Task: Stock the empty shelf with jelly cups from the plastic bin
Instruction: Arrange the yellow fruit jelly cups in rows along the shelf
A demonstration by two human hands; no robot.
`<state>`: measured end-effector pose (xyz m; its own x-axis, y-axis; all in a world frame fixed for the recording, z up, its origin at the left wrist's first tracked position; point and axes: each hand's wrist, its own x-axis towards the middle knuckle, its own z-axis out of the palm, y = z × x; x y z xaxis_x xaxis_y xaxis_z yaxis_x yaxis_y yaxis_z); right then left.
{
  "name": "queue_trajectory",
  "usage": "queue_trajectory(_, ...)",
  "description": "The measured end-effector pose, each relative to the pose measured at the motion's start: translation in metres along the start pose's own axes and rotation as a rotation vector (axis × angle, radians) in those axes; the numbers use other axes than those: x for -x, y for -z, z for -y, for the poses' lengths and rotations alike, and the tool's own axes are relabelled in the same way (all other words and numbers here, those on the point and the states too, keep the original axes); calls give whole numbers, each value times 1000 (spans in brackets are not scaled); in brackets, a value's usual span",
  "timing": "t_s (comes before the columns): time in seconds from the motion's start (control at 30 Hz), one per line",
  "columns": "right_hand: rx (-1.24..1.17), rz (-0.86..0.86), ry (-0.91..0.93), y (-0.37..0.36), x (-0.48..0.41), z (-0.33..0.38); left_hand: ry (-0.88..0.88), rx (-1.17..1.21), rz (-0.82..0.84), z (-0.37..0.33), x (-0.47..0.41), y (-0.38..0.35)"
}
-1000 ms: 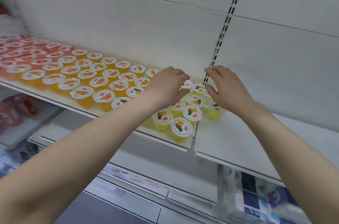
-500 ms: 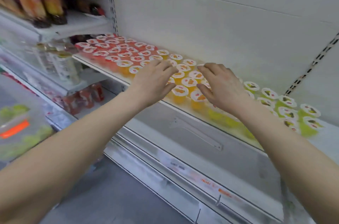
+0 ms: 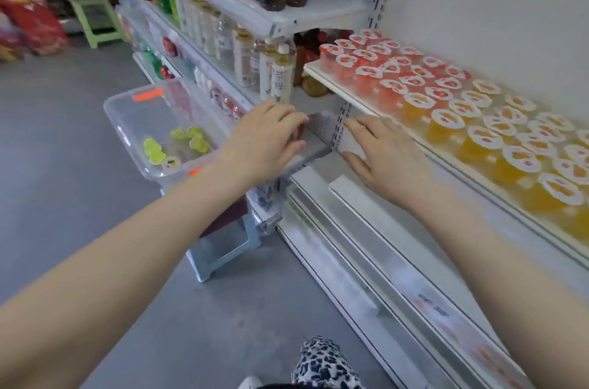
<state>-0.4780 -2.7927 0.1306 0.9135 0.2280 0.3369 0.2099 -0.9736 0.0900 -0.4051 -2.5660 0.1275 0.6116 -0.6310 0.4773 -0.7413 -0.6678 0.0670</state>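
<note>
Bin: plastic bin holding green jelly cups lies left of both hands.
Nearer: left hand, at its rim.
Fingers: left hand and right hand loose, empty.

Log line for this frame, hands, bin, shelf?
left hand: open, empty | right hand: open, empty | plastic bin: few green jelly cups | shelf: rows of red cups, orange cups

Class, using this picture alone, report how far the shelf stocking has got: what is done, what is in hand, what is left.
Done: red jelly cups and orange jelly cups stand in rows on the shelf. In hand: nothing; the left hand and right hand hover open and empty near the plastic bin. Left: a few yellow-green cups lie in it.
</note>
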Motion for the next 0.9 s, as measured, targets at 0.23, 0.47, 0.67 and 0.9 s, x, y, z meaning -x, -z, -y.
queue_trajectory(0.23,-135,67,192,-70,-83,69,273,-28,51,100,55,-18)
queue_trajectory(0.47,-264,132,359,-151,-179,112,506,-76,119,185,87,-45)
queue_trajectory(0.67,-362,292,468,-221,-265,140,774,-15,190,246,95,-77)
queue_trajectory(0.9,-350,693,422,-326,-364,185,1004,82,251,308,88,-131)
